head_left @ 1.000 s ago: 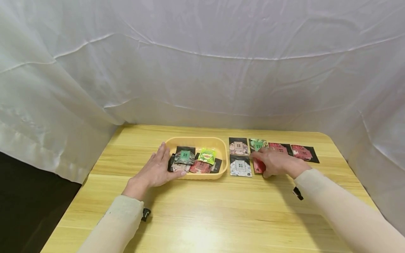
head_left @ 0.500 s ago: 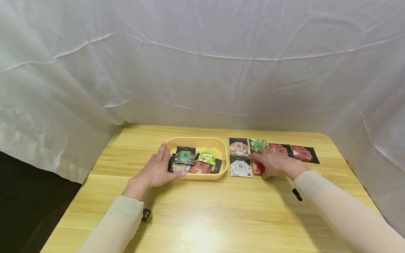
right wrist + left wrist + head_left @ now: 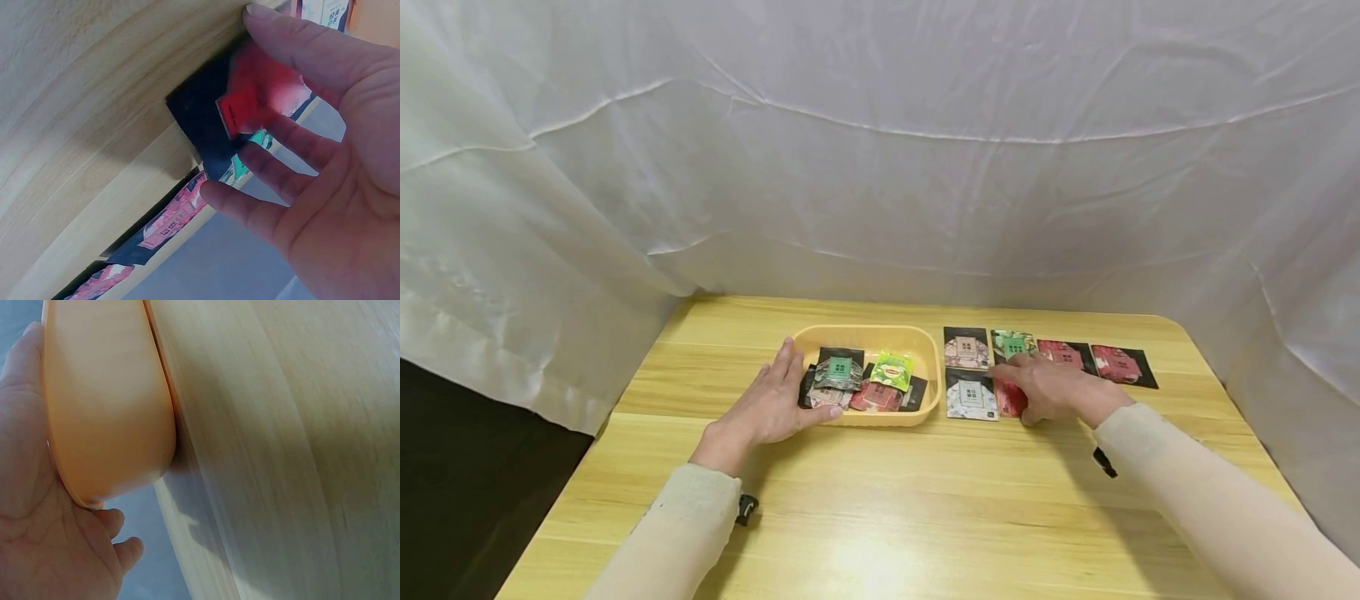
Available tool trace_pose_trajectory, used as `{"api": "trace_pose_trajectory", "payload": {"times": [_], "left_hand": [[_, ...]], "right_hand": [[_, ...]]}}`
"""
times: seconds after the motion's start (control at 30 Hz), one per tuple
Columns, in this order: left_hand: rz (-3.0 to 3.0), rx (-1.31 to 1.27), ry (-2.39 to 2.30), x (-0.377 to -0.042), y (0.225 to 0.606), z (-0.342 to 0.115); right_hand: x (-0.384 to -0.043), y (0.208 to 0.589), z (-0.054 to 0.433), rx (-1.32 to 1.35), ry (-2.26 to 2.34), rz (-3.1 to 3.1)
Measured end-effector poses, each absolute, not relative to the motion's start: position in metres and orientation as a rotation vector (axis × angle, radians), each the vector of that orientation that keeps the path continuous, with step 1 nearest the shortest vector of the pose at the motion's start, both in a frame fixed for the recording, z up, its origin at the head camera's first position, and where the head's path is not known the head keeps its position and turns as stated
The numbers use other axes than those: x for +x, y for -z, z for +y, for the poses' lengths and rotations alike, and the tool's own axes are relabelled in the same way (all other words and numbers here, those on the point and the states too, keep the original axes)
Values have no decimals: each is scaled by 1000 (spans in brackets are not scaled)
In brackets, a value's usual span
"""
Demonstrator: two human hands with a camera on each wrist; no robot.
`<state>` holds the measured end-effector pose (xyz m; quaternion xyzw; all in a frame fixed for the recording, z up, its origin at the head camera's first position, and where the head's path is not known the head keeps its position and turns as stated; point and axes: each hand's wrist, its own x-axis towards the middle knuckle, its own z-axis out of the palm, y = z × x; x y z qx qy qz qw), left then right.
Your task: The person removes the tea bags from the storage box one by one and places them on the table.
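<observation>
My left hand (image 3: 763, 408) rests against the left end of a yellow plastic tray (image 3: 929, 362), fingers along its side and thumb at the front rim. Several tea bag sachets lie inside, among them a bright green one (image 3: 891, 370) and a black one with a green label (image 3: 838, 369). To the right, my right hand (image 3: 1054, 387) touches a red-and-black tea bag sachet (image 3: 1009, 398) lying on the table. Its thumb and fingers are spread over the sachet in the right wrist view, partly covering it. Left of that sachet lies a white-and-black one (image 3: 971, 395).
Along the back run a pink-beige sachet (image 3: 966, 347), a green-labelled one (image 3: 1011, 340) and two red ones, the rightmost (image 3: 1118, 364) lying slightly askew. White cloth (image 3: 880, 167) hangs behind and beside the wooden table (image 3: 850, 500).
My right hand has shifted slightly to the left, and the red sachet has slid with it, closer to the white-and-black one. The left hand and tray stay in place.
</observation>
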<state>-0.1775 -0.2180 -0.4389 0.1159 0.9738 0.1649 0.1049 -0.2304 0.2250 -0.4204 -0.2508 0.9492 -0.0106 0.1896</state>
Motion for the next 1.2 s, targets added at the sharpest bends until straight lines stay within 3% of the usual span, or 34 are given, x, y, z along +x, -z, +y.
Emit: {"api": "trace_pose_trajectory", "payload": {"times": [0.43,0.7,0.97,1.2], "left_hand": [[2856,322,-508,-178,441,-219],[2863,324,-506,-178,440,-219],[2882,335,-482,-179,439,-219],[2884,342,-485,-179,440,-218]], "right_hand": [[-230,420,224,-708,52,2671],[-231,401,213,-774,42,2745],[-233,373,173,-902,169,2887],[-238,371,127,-948,231,2864]]}}
